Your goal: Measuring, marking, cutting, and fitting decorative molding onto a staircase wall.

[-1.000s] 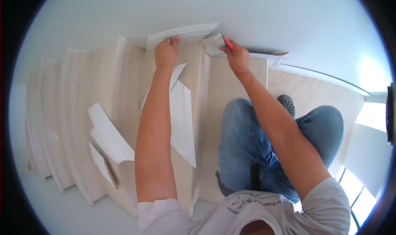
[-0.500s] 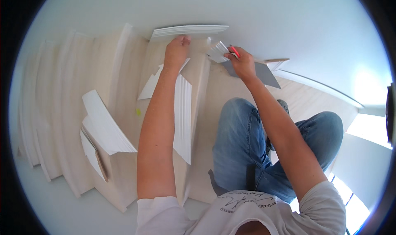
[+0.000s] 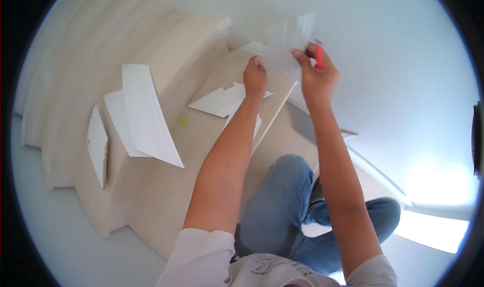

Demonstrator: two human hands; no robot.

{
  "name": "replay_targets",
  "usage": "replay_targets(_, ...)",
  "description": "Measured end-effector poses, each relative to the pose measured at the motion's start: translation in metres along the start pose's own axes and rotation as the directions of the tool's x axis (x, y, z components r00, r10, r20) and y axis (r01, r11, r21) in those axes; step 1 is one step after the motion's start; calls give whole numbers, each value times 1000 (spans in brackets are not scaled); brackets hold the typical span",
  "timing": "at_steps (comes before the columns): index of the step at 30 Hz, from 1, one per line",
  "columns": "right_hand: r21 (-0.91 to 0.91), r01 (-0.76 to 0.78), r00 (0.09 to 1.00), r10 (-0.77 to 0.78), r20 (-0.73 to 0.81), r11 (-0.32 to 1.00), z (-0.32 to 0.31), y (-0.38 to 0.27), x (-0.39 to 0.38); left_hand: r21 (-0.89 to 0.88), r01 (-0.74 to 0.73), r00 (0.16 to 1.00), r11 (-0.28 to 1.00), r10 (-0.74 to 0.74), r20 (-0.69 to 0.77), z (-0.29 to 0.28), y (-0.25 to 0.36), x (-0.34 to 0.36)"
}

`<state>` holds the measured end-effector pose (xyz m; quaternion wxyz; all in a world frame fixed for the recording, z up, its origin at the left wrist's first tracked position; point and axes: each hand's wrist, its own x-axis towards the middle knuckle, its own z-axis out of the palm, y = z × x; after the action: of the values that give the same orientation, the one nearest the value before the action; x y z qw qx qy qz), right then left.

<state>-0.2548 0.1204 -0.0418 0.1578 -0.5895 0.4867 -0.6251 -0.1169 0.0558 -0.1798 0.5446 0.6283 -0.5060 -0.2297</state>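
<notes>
My right hand (image 3: 321,77) is raised in front of the wall, with a slim red pencil-like stick (image 3: 319,56) between its fingers. A short white piece of ridged skirting board (image 3: 292,32), smeared by motion, extends from its fingertips. My left hand (image 3: 255,78) is closed just below another ridged white skirting piece (image 3: 252,48) by the wall; whatever its fingertips hold is unclear. Under my left wrist lies a notched white offcut (image 3: 217,102) on the stair tread. A further ridged white strip (image 3: 257,125) is partly covered by my left forearm.
Pale wooden winder steps (image 3: 151,40) rise at the left. On them lie a long white board (image 3: 143,110), a second white board (image 3: 115,105) beneath it and a pointed offcut (image 3: 97,146). A grey board (image 3: 301,123) leans beside my right forearm. My bent knees (image 3: 292,178) are below.
My right hand has lifted up and right with the short skirting piece and red stick. My left hand has shifted right. The view has turned, tilting the steps.
</notes>
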Motion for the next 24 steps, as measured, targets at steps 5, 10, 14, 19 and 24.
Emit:
replay_targets(5,-64,-78,985,87,146,995,67,-21,28,-477,194,877,857,-370,-307,4,-36,35)
replay_targets(10,-316,60,967,23,254,947,109,-3,27,-493,192,805,849,-423,-416,13,-46,46)
replay_targets(14,-374,93,953,27,302,923,128,19,23,-468,218,786,856,-439,-436,14,-38,41)
replay_targets(19,-356,76,956,34,293,931,136,23,21,-450,103,835,887,-323,-445,2,-15,34)
replay_targets(24,-387,175,924,-16,382,905,137,16,17,-542,71,813,837,-363,-454,1,-7,35)
